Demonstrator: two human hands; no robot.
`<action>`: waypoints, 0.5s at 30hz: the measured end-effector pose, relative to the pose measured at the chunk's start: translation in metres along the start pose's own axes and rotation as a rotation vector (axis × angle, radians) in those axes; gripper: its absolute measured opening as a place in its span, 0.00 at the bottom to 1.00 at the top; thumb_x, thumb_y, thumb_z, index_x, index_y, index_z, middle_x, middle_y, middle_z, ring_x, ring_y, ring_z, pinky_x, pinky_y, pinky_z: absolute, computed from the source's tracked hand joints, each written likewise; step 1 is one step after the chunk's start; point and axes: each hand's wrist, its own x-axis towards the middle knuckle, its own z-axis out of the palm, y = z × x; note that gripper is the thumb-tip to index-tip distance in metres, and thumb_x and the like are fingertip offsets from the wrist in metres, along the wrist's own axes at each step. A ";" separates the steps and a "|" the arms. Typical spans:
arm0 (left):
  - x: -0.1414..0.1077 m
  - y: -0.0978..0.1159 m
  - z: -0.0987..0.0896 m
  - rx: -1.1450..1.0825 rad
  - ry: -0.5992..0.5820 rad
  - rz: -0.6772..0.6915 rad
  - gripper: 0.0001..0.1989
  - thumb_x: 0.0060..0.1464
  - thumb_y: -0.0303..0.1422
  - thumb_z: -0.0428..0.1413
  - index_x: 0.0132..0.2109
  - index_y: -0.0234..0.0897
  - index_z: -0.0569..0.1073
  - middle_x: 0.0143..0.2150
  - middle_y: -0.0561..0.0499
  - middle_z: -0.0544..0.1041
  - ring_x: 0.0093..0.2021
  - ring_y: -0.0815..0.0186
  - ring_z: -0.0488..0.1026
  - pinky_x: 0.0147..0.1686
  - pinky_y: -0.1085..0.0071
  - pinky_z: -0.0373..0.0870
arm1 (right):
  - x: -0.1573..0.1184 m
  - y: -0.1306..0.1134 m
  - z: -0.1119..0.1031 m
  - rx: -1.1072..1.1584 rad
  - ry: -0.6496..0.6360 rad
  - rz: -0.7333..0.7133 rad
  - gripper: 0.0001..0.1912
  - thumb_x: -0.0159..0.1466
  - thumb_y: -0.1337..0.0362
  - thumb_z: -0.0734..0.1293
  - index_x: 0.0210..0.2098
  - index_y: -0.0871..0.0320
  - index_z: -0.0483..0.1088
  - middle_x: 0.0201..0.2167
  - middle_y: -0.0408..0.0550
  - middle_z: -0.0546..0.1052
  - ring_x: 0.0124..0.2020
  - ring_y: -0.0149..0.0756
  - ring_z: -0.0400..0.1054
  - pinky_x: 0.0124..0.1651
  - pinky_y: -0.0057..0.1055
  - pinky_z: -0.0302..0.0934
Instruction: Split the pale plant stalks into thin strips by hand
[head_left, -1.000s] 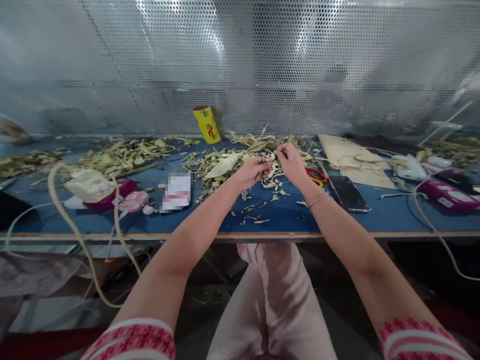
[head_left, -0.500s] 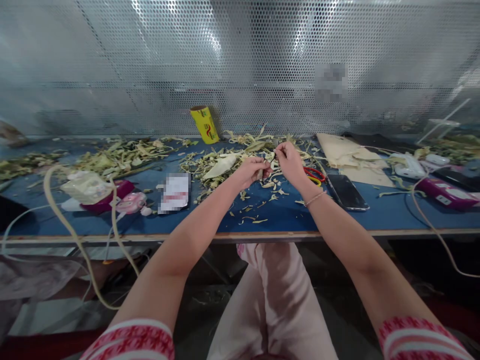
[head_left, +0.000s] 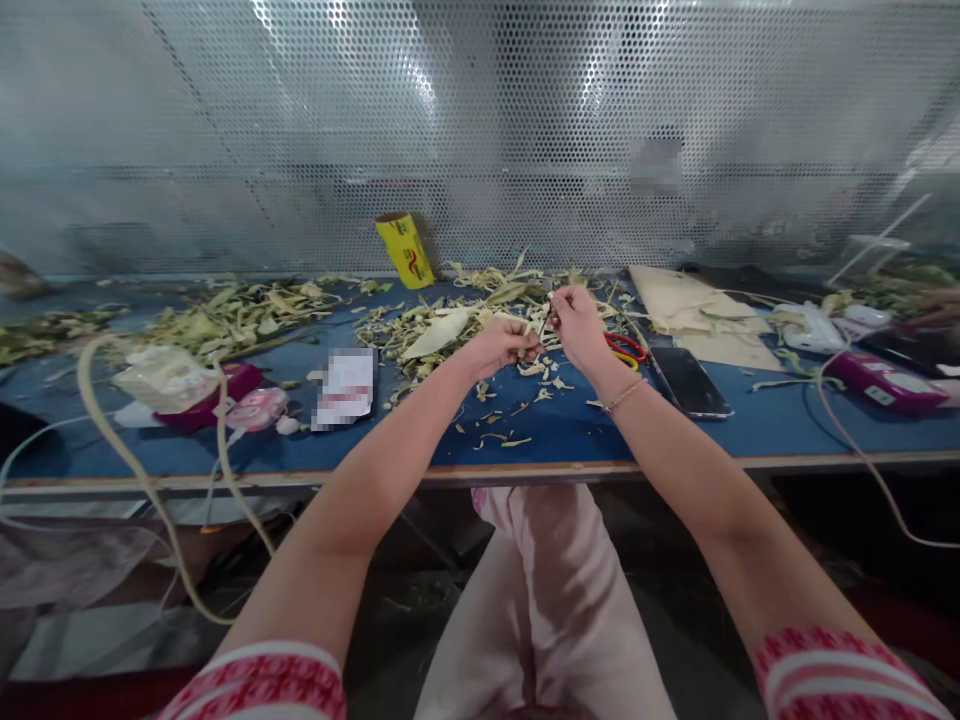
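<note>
My left hand point(head_left: 504, 346) is closed in a pinch above the blue tabletop, its fingertips at the lower end of a thin dark strip point(head_left: 544, 326). Close by on the right, my right hand point(head_left: 574, 316) pinches the upper part of that strip. What the strip is made of is too small to tell. Around and behind both hands spreads a pile of pale yellow-green, leaf-like scraps point(head_left: 435, 335). Red-and-yellow-handled scissors point(head_left: 627, 348) lie beside my right wrist, partly hidden by it.
A dark phone point(head_left: 691, 382) and tan paper sheets point(head_left: 682, 300) lie to the right. A yellow tube point(head_left: 406, 250) leans near the perforated metal wall point(head_left: 495, 130). On the left are a white packet point(head_left: 346, 388), more scraps point(head_left: 247, 310) and a looped hose point(head_left: 127, 450).
The two hands stay close together, with small finger movements. The dark strip, which showed below my left fingers before, now slants between both hands. The view has shifted slightly.
</note>
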 end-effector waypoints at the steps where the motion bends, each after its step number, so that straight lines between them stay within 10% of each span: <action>1: 0.001 0.000 -0.001 0.007 0.004 0.006 0.08 0.42 0.24 0.62 0.25 0.29 0.68 0.23 0.49 0.75 0.22 0.75 0.68 0.26 0.77 0.64 | -0.001 -0.001 0.001 0.059 0.001 0.024 0.10 0.62 0.69 0.62 0.27 0.54 0.56 0.19 0.35 0.58 0.18 0.25 0.53 0.24 0.26 0.51; 15: 0.007 -0.006 -0.012 0.250 -0.090 0.032 0.08 0.37 0.27 0.63 0.24 0.30 0.71 0.21 0.50 0.75 0.23 0.72 0.69 0.27 0.76 0.64 | -0.008 -0.006 0.004 0.163 -0.005 0.097 0.10 0.62 0.70 0.61 0.27 0.55 0.57 0.18 0.35 0.58 0.19 0.24 0.53 0.25 0.25 0.51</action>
